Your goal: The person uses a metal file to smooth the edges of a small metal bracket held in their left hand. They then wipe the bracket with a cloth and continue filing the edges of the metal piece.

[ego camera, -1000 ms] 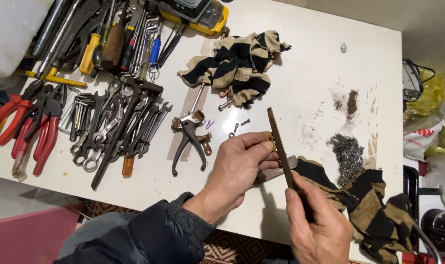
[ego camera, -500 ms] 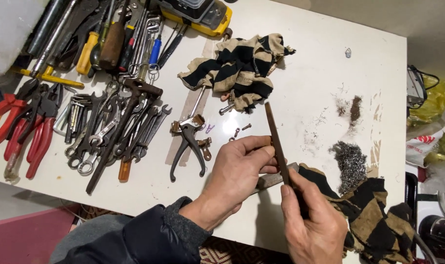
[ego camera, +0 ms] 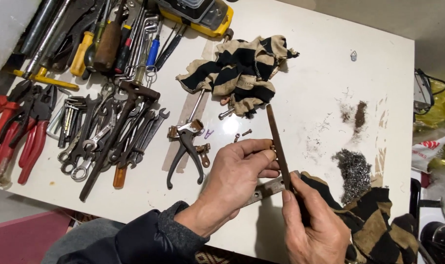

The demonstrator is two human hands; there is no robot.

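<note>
With the right hand (ego camera: 313, 230) closed on the rusty file (ego camera: 278, 144) pointing toward 12 o'clock over the counter (ego camera: 320, 73), the left hand (ego camera: 237, 178) pinching a small part (ego camera: 271, 145) should probably brace it squarely against the blade.

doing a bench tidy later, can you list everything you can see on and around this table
table: one, white, fills the view
rusty file: one, brown, held upright over the near edge
flat metal bar: one, grey, under the hands
striped cloths: two, black and tan, one at top centre, one at near right
steel wool: one wad, grey, right side
rust dust: brown smears, right side
dark pliers: one, centre
wrenches: a pile, dark metal, left
red-handled pliers: several, far left
screwdrivers: several, mixed handles, top left
yellow case: one, top edge
small bolts: a few, centre
left hand: pinches the file's middle
right hand: grips the file's lower end
</note>
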